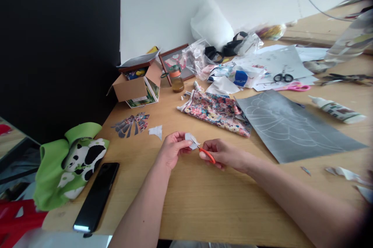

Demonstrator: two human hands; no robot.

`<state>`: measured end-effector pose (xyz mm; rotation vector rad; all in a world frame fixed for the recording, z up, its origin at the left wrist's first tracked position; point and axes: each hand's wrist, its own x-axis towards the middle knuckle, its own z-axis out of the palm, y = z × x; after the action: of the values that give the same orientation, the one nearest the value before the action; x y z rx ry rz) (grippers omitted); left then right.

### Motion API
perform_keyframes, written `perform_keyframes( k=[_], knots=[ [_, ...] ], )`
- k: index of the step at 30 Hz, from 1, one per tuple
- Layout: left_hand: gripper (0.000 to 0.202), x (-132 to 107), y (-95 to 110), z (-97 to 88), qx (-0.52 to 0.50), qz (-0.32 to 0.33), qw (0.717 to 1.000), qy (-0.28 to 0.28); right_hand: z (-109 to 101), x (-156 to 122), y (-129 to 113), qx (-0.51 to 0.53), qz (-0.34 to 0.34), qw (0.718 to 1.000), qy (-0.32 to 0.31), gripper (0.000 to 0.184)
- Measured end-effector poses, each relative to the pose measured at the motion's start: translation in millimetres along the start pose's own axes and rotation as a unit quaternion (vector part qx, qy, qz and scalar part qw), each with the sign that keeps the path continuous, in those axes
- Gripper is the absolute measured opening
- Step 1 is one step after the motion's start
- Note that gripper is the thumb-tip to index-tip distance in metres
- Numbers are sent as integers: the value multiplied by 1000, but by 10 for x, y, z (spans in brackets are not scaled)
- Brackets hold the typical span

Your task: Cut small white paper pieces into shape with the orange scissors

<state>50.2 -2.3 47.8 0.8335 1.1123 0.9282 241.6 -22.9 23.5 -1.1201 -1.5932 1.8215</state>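
Note:
Pinched in my left hand (175, 147) is a small pale piece of paper or fabric (191, 139). My right hand (223, 152) is closed around a pair of orange-handled scissors (207, 155), whose blades meet the edge of that piece. To the left of my hands lies another whitish scrap (155, 131). Beside it, cut dark and floral pieces (132, 124) are laid out in a fan shape. Beyond my hands is a folded floral cloth (214, 112), and right of it a grey sheet (294, 127) with white curved lines drawn on it.
An open cardboard box (136, 88) and a jar of amber liquid (176, 81) stand at the back. A black phone (97, 195) and a green panda pouch (75, 162) lie left. Right are a glue bottle (338, 110), pink scissors (295, 86), black scissors (283, 77) and pliers (349, 79).

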Motion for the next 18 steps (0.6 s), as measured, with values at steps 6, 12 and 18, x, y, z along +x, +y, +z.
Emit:
perform_keyframes(
  k=[6,12,18],
  knots=[
    [39,6,-9,-5,-3,-2,1000,1,4,12,-1,-1,6,1000,9,49],
    [40,8,-13,-12,0,-5,1000,0,5,7,-5,-6,12,1000,9,48],
    [42,11,-22,-21,3,-4,1000,-4,11,-4,-15,8,6,1000,1,47]
  ],
)
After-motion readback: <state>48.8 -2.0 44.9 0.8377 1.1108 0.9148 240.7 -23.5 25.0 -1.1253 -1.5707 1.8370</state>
